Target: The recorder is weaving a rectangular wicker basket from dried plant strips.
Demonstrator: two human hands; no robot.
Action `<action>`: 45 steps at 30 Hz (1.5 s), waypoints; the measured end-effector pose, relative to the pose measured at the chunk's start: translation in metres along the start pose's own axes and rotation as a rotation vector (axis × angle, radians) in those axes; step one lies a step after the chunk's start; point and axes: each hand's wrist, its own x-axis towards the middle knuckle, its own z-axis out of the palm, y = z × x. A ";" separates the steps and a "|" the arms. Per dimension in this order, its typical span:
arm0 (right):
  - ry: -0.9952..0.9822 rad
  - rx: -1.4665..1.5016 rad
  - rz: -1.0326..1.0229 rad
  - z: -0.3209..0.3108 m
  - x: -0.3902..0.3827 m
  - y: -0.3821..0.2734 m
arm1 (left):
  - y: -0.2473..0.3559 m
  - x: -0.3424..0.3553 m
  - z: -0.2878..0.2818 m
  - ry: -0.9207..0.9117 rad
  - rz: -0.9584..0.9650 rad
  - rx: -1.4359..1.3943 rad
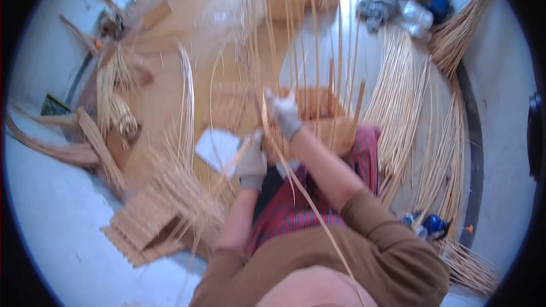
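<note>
A half-woven box-shaped cane basket [333, 131] rests at my lap, with tall upright stakes [304, 57] rising from its walls. My right hand [284, 112], in a whitish work glove, is at the basket's left wall. Its fingers close on a long cane strip [310, 199] that trails down across my body. My left hand [252, 165], gloved too, is lower, just outside the same wall. Its fingers are curled, and a pale strip [224, 171] runs down-left from them. Motion blur hides the fingertips of both hands.
Long loose cane [392, 102] lies on the floor at right. Woven panels [142, 222] and a heap of strips [187, 193] lie at near left, a white sheet [218, 149] beside my left hand. Two baskets [284, 3] stand far off; bundles [116, 96] line the left wall.
</note>
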 end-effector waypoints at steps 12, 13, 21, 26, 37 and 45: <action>-0.247 0.060 -0.184 -0.032 -0.028 -0.007 | 0.019 0.002 0.010 -0.029 -0.117 -0.007; -0.223 -0.008 -0.248 -0.035 -0.026 -0.012 | 0.023 0.003 0.009 -0.041 -0.117 -0.009; -0.396 0.092 -0.069 -0.029 -0.024 -0.027 | 0.020 0.003 0.015 -0.107 -0.164 -0.141; -0.038 -0.349 -0.854 -0.043 -0.063 -0.062 | 0.003 -0.001 0.027 -0.122 -0.158 -0.224; -0.199 0.270 0.081 -0.191 -0.055 -0.019 | 0.032 -0.003 0.017 0.186 0.416 -0.139; -0.158 -0.326 -0.840 -0.116 -0.001 -0.079 | 0.042 0.008 0.069 -0.006 0.237 0.125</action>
